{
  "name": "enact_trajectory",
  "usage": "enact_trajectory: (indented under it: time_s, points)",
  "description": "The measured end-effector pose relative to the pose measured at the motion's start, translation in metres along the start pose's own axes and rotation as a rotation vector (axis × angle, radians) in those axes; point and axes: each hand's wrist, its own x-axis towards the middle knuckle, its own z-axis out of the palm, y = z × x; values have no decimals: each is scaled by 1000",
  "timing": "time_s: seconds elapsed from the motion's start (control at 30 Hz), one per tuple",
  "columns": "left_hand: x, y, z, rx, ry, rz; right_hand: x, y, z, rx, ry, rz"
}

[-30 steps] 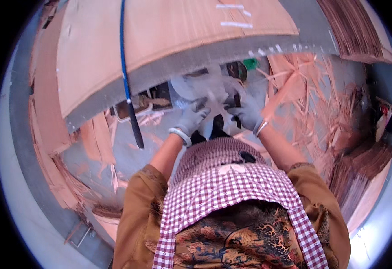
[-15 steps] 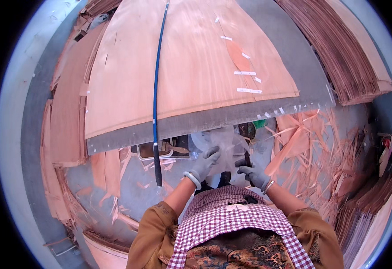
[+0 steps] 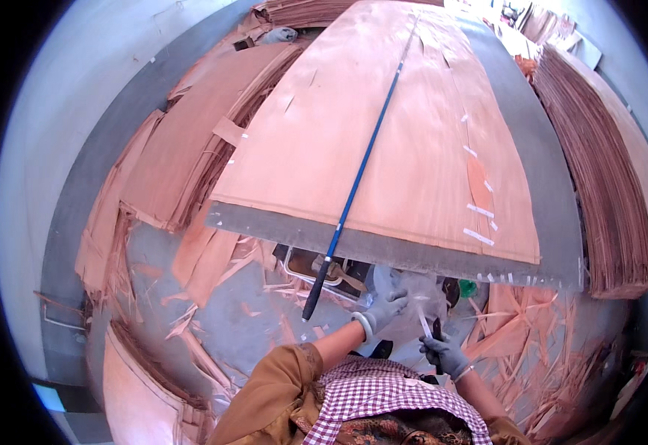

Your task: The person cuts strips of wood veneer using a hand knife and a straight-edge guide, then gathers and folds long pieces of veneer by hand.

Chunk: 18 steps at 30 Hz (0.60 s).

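Note:
My left hand, in a grey glove, is beside a translucent plastic bag below the near edge of the worktable. Its fingers are bent together, and what they hold, if anything, I cannot make out. My right hand, also gloved, is closed around a slim dark-handled tool that points up toward the table. A narrow white strip shows next to the tool, in front of the bag. On the table lies a large wood veneer sheet with white tape pieces along a seam at its right.
A blue rod with a black grip lies across the veneer and overhangs the near edge. Veneer stacks stand left and right. Under the edge are a brush and a green object. Veneer scraps litter the floor.
My view has turned left, so the table and rod appear shifted right and lower. Both hands remain near the plastic bag. The white strip now shows beside the dark tool.

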Motion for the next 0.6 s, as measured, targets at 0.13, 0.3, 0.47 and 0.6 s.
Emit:
enact_trajectory:
  time_s: [0.13, 0.3, 0.47, 0.6]
  points:
    - [-24, 53, 31, 907, 175, 456, -60, -61, 12, -375, 59, -172]
    - [-59, 129, 81, 989, -90, 1007, -113, -159, 73, -733, 19, -401]
    - [-21, 139, 76, 856, -175, 579, -137, -221, 77, -594, 87, -584]
    - [-6, 135, 72, 651, -262, 394, -178, -249, 49, -141, -86, -903]
